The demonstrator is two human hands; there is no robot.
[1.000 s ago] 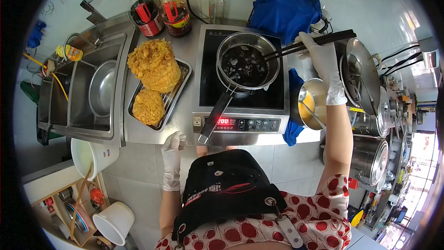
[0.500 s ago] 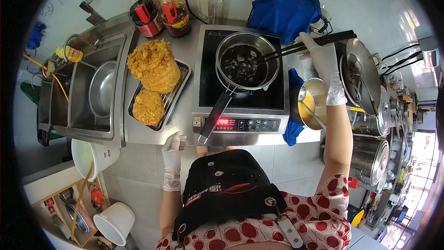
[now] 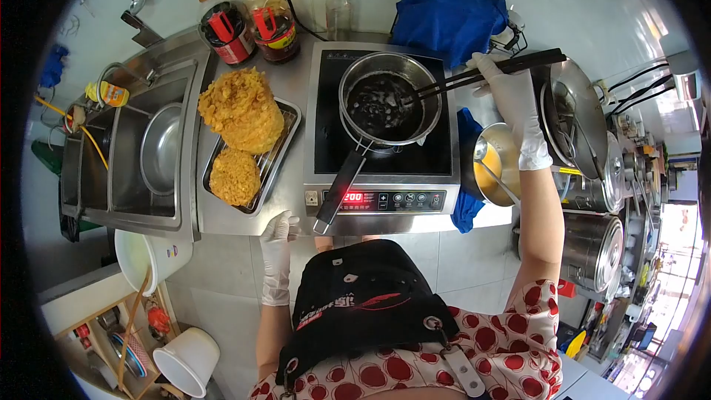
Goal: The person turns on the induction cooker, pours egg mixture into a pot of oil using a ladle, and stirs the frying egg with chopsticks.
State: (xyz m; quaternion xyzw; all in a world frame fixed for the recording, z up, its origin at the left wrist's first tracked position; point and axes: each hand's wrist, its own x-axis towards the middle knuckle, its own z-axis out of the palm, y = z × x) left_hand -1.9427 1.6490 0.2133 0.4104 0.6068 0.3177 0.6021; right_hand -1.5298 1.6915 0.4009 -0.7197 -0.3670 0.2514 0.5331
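Note:
My right hand (image 3: 512,104), in a pale glove, is closed around a pair of long dark chopsticks (image 3: 474,74). Their tips reach into a steel saucepan (image 3: 342,115) of bubbling dark liquid (image 3: 381,104), which stands on the induction cooktop (image 3: 326,141). The pan's black handle (image 3: 341,187) points toward me. At the counter's front edge rests my left hand (image 3: 279,228), gloved too, loosely bent with nothing visible in it. Just beyond it, golden fried-looking food (image 3: 241,111) lies in several pieces on a rack in a metal tray (image 3: 295,122).
Right of the cooktop is a bowl (image 3: 511,144) with yellow liquid and a spoon, then a wok (image 3: 585,96). Sauce bottles (image 3: 272,26), a clear bottle (image 3: 338,7) and blue cloth (image 3: 450,18) line the back. A sink (image 3: 133,155) is at left.
The view has shifted slightly. The chopstick tips have moved a little within the liquid, and its bubbles look different. My left hand stays at the counter edge.

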